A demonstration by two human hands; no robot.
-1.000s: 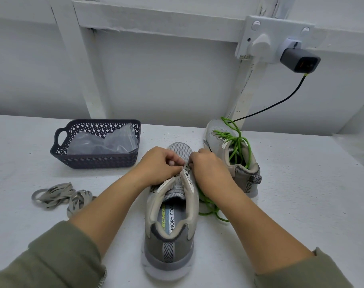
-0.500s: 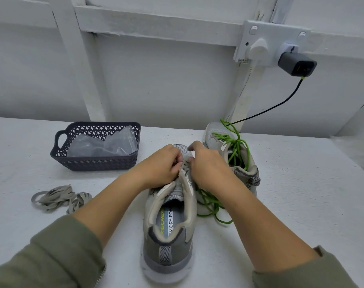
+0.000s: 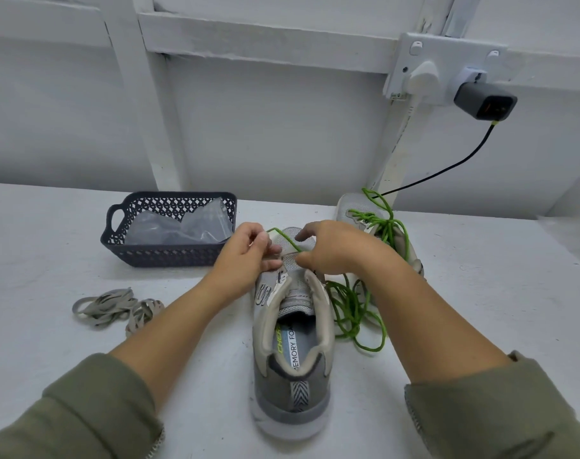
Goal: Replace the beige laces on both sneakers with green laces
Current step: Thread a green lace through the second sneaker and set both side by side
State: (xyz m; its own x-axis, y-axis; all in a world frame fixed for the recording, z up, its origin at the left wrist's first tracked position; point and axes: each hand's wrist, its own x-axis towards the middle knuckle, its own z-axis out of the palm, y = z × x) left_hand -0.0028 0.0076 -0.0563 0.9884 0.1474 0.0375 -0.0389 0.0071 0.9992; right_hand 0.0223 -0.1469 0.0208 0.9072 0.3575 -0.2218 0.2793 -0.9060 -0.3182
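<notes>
A grey sneaker [image 3: 293, 369] stands in front of me, heel toward me, with no lace in its upper eyelets. A green lace [image 3: 351, 309] lies coiled on the table to its right, and one end runs across the toe area. My left hand [image 3: 245, 260] pinches that end above the left eyelets. My right hand [image 3: 338, 248] pinches the lace at the right side of the tongue. A second grey sneaker [image 3: 355, 210], laced in green, stands behind my right hand. Two beige laces [image 3: 116, 306] lie bundled on the table at the left.
A dark lattice basket [image 3: 169, 251] holding a clear plastic bag sits at the back left. On the white wall behind, a socket [image 3: 427, 69] carries a grey charger [image 3: 484, 102] whose black cable hangs down toward the far sneaker. The white table [image 3: 480, 293] stretches out to the right.
My hands have drawn apart over the near sneaker's toe, and a length of green lace now shows stretched between them. The coil beside the shoe has shifted.
</notes>
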